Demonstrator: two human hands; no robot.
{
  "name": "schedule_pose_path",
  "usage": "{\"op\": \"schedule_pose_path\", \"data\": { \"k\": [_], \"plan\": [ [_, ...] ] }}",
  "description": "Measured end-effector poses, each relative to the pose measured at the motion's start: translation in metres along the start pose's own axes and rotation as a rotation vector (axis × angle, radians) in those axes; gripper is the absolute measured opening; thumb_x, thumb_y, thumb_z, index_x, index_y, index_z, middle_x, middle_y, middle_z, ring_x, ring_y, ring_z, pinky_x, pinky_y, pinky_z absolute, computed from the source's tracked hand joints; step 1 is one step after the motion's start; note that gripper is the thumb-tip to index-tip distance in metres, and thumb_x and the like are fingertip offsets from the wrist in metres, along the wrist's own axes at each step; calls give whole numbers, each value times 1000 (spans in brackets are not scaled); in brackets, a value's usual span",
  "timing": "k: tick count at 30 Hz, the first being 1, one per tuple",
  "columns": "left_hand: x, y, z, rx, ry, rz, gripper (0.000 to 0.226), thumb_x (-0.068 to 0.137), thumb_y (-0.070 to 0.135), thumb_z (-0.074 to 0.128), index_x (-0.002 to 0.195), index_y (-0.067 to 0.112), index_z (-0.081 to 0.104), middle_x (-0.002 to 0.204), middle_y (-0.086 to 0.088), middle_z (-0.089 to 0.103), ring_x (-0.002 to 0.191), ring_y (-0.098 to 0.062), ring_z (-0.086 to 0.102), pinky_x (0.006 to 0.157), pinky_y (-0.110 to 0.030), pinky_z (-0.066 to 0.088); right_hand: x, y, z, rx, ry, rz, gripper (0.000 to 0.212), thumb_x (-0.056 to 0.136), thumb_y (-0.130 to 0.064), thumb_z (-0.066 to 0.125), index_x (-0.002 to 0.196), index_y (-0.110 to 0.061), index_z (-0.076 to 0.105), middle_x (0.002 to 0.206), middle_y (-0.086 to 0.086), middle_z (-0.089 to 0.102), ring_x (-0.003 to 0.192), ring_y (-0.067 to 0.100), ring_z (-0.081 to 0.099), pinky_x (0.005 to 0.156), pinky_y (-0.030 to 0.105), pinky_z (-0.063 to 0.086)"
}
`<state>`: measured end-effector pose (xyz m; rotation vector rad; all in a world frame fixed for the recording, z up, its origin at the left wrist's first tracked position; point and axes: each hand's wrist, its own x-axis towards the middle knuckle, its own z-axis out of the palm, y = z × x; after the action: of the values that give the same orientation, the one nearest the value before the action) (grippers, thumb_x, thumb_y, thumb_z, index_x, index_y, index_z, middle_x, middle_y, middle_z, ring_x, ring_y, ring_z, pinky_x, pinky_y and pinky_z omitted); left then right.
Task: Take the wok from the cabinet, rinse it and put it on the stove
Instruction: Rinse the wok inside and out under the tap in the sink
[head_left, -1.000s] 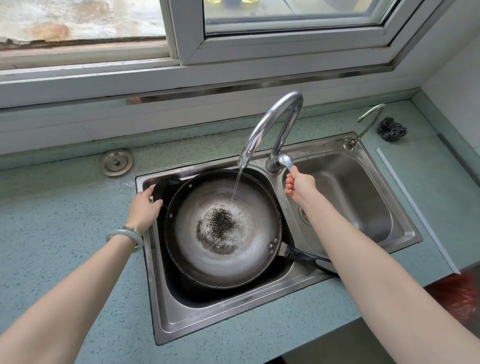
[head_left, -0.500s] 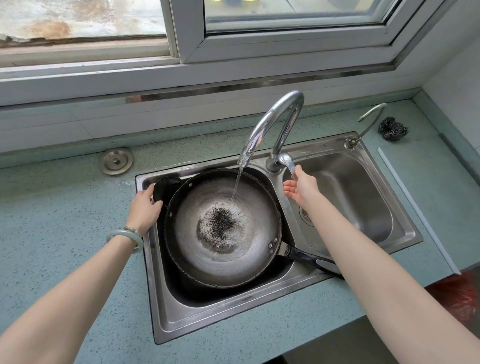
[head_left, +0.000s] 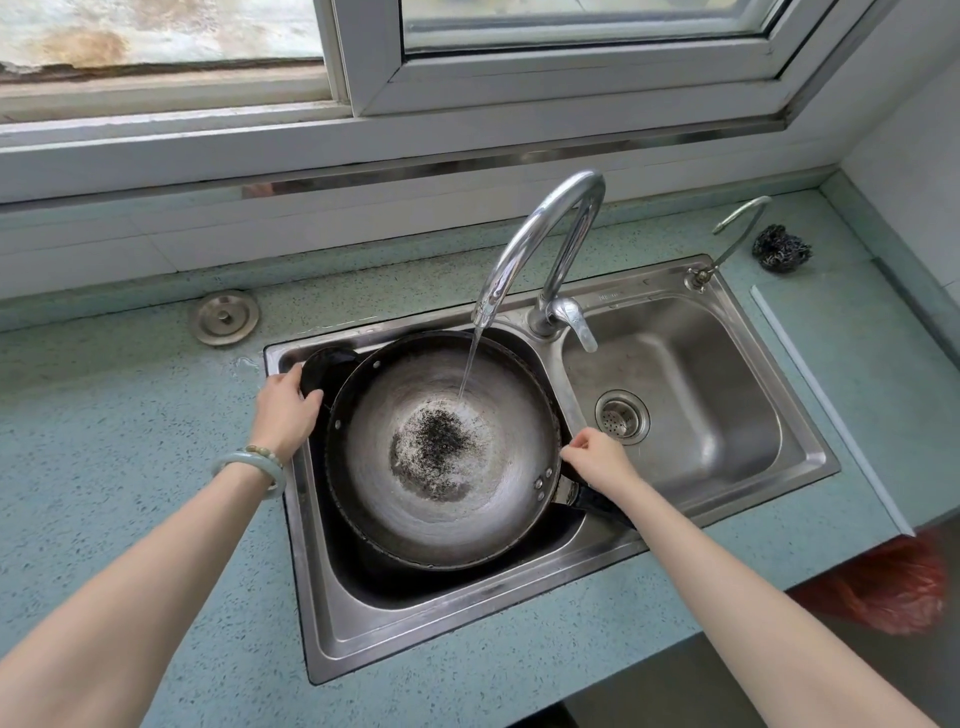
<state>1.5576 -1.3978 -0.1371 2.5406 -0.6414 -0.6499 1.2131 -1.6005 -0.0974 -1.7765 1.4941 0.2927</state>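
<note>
While water (head_left: 470, 364) runs from the faucet (head_left: 540, 234) into it, the wok (head_left: 447, 467) sits in the left basin of the double sink (head_left: 415, 634), with a dark burnt patch at its centre. Left hand (head_left: 285, 410) grips the black side handle (head_left: 324, 364) at the far-left rim, fingers wrapped round it. Right hand (head_left: 597, 460) has its fingers curled over the root of the long handle (head_left: 602, 506). Bracelet (head_left: 254, 465) on left wrist. Steel scrubber (head_left: 782, 253) lies on the counter (head_left: 104, 415) beside the small tap (head_left: 737, 228). Round metal lid (head_left: 224, 317) lies left of the sink.
</note>
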Motion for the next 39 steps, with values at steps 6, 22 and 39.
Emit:
{"op": "schedule_pose_path", "data": {
  "k": [6, 22, 39],
  "plan": [
    [12, 7, -1, -34, 13, -72, 38, 91, 30, 53, 119, 7, 63, 103, -21, 68, 102, -42, 59, 91, -43, 47, -17, 7, 8, -404, -173, -111, 57, 65, -55, 71, 105, -20, 52, 115, 5, 46, 110, 24, 47, 92, 41, 47],
    [11, 6, -20, -500, 51, -246, 40, 88, 20, 63, 121, -2, 60, 113, -17, 65, 109, -31, 59, 93, -32, 43, -38, -10, -28, -818, -31, -198, 44, 71, -24, 63, 111, -11, 50, 112, 11, 61, 106, 33, 60, 76, 35, 44],
    [-5, -15, -41, -781, 43, -288, 22, 94, 17, 55, 72, 12, 56, 70, -8, 54, 77, -23, 53, 76, -35, 44, -55, -29, -54, -788, 240, -362, 39, 69, -31, 63, 103, -18, 51, 100, 6, 68, 95, 31, 65, 68, 33, 39]
  ]
}}
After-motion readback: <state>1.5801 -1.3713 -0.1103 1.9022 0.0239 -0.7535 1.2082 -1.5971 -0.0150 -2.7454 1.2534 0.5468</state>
